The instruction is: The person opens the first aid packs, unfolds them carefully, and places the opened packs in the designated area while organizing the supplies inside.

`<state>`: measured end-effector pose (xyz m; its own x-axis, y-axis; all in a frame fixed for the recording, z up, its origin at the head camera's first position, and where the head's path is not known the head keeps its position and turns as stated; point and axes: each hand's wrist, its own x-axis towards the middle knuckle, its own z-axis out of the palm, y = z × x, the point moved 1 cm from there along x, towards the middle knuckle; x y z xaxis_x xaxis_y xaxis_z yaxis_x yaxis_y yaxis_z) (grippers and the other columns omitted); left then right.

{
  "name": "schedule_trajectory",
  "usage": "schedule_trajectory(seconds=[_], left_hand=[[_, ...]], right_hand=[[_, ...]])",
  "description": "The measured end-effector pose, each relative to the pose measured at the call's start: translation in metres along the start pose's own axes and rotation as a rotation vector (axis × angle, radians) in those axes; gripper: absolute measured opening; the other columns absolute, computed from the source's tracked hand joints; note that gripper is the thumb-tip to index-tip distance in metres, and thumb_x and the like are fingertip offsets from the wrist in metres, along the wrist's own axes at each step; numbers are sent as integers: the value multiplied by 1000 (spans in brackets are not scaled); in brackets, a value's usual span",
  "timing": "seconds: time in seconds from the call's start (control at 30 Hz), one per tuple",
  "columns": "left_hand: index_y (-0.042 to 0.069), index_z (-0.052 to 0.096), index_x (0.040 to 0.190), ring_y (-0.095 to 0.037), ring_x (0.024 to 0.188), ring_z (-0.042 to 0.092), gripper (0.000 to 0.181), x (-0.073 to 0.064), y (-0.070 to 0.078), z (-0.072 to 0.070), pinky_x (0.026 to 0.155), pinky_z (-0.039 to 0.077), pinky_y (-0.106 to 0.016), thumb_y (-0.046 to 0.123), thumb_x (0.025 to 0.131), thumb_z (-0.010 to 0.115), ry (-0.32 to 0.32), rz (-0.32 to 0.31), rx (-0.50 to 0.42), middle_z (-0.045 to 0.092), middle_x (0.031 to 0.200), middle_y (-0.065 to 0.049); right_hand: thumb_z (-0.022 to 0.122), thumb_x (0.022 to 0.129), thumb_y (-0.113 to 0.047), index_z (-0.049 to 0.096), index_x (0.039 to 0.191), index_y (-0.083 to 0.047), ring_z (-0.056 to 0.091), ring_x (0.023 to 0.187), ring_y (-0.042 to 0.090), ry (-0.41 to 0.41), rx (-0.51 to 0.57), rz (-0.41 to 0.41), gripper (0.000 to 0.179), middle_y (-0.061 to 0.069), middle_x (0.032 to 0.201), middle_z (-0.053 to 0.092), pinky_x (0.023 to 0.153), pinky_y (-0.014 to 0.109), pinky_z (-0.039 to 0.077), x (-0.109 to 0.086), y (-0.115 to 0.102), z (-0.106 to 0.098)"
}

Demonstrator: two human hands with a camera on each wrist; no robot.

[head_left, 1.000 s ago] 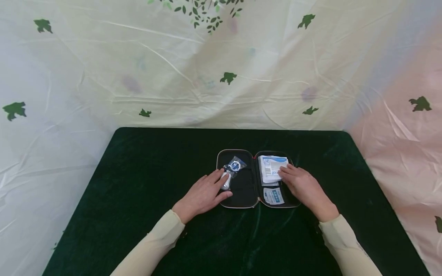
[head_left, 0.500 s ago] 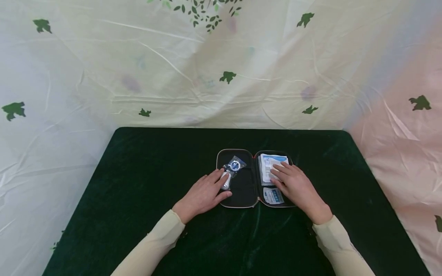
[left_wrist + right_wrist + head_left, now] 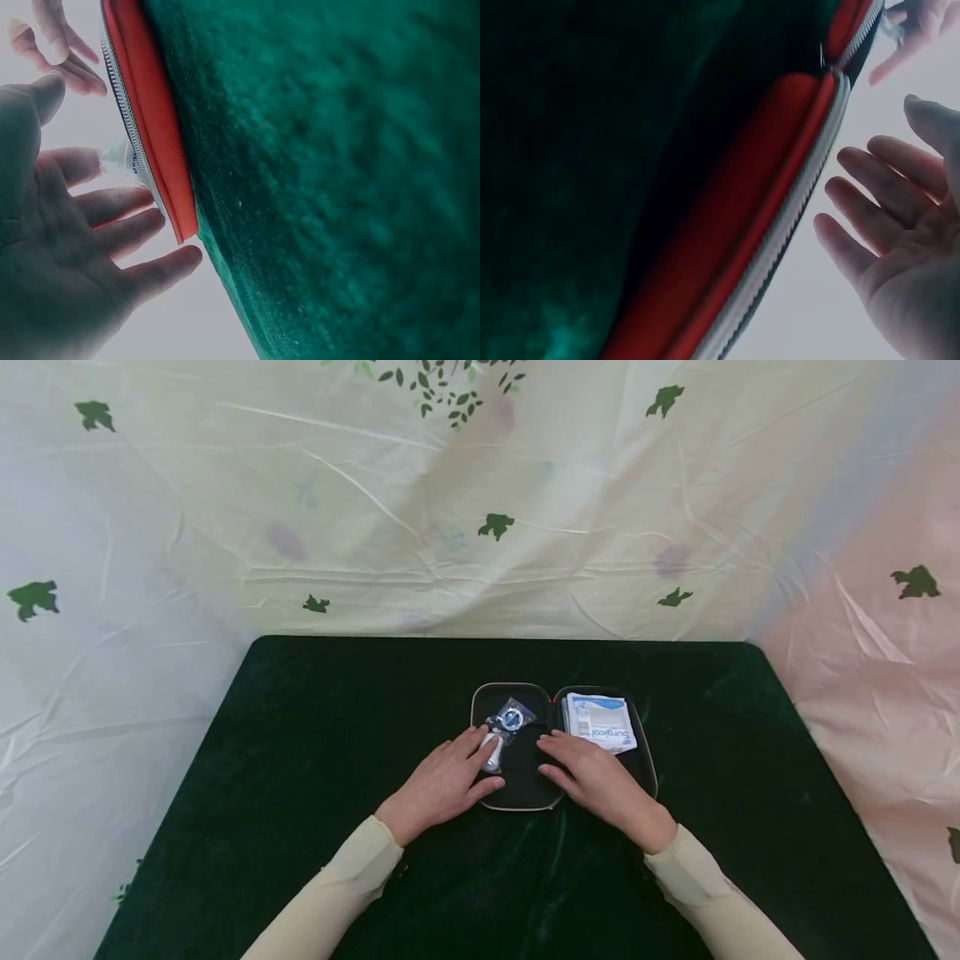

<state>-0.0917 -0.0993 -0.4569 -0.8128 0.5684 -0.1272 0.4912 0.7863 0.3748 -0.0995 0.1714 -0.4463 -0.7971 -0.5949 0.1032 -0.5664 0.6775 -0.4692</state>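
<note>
A zippered case [image 3: 525, 787], black inside and red outside [image 3: 150, 112], lies unfolded on the table. My left hand [image 3: 442, 783] rests at the left half's outer edge, fingers extended, fingertips at a small white item [image 3: 491, 752] in clear wrap. Just beyond is a clear packet with a blue-and-white ring-shaped piece [image 3: 512, 719]. My right hand [image 3: 606, 783] is over the near part of the right half, its fingertips reaching past the hinge. Its fingers are straight and slightly spread, holding nothing. A white and blue packet printed "Surgical" [image 3: 602, 720] lies beyond it in the right half.
The table wears a dark green velvety cloth [image 3: 337, 710] that reaches back to a pale curtain [image 3: 420, 552] with green bird and leaf prints. In the right wrist view, a metal zipper [image 3: 780, 217] runs along the case's rim.
My right hand has moved left off the "Surgical" packet to the hinge, uncovering its print. It now hides the small blue-and-white packet nearer me. My left hand has stayed put.
</note>
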Motion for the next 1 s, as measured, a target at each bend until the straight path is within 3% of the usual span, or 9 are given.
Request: schedule_trajectory(seconds=[0.17, 0.33, 0.53, 0.8, 1.0], left_hand=[[16, 31, 164, -28, 156, 23, 73, -1, -1, 1, 121, 31, -55, 61, 106, 41, 5, 5, 0, 22, 171, -11], [17, 30, 164, -28, 157, 22, 74, -1, -1, 1, 121, 31, -55, 61, 106, 41, 4, 4, 0, 21, 171, -11], [18, 31, 164, -29, 157, 21, 73, -1, 0, -1, 121, 30, -56, 62, 106, 39, -11, -4, 2, 21, 171, -11], [15, 41, 160, -29, 148, 39, 62, 9, 1, -7, 120, 30, -58, 50, 109, 44, 59, -13, 21, 46, 159, -11], [10, 41, 158, -26, 136, 52, 63, 19, -1, -13, 117, 37, -49, 45, 108, 52, 79, -43, -6, 56, 146, -11]], right_hand=[[64, 105, -32, 66, 137, -6, 57, 135, 30, -57, -44, -43, 41, 13, 140, 65, 110, 51, 47, 8, -4, 8], [64, 104, -32, 67, 136, -8, 59, 132, 29, -114, -89, -36, 41, 13, 138, 66, 110, 52, 47, 11, -7, 14], [66, 103, -29, 70, 130, -10, 66, 119, 25, -108, -97, -57, 34, 9, 127, 71, 104, 49, 51, 13, -11, 17], [69, 101, -26, 74, 126, -12, 66, 95, 14, -60, -104, -10, 29, 2, 110, 69, 82, 35, 56, 21, -17, 17], [73, 99, -25, 77, 119, -12, 63, 90, 15, -46, -126, 37, 24, 1, 103, 67, 78, 35, 51, 26, -20, 20]])
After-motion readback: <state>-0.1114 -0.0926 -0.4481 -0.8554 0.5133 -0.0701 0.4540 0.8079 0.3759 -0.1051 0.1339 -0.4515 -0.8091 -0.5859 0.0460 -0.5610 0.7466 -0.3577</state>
